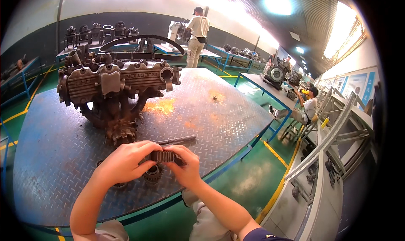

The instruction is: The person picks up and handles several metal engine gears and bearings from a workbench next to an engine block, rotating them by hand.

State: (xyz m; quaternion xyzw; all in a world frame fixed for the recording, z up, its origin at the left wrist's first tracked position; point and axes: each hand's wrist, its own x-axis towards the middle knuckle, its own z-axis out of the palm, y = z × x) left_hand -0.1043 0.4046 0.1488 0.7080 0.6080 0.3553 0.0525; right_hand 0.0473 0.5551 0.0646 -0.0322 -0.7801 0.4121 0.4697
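Note:
Between my two hands, above the near part of a metal table [219, 127], I hold a small toothed gear [163, 156]. My left hand [128, 161] grips its left side, thumb below and fingers on top. My right hand [186, 164] pinches the right side. Just under the hands another dark gear [153, 173] lies on the table, with a further toothed piece partly hidden behind my left wrist. A slim metal rod [179, 140] rests beyond my fingers. Past it stands a rusty engine cylinder head [116, 83] with its cover on top.
A black toothed belt [143, 55] lies over the engine part. A small nut-like piece [214, 98] sits on the tabletop. One person [197, 34] stands at a far bench; another [308, 106] sits at the right bench. Metal frames [325, 144] line the right side.

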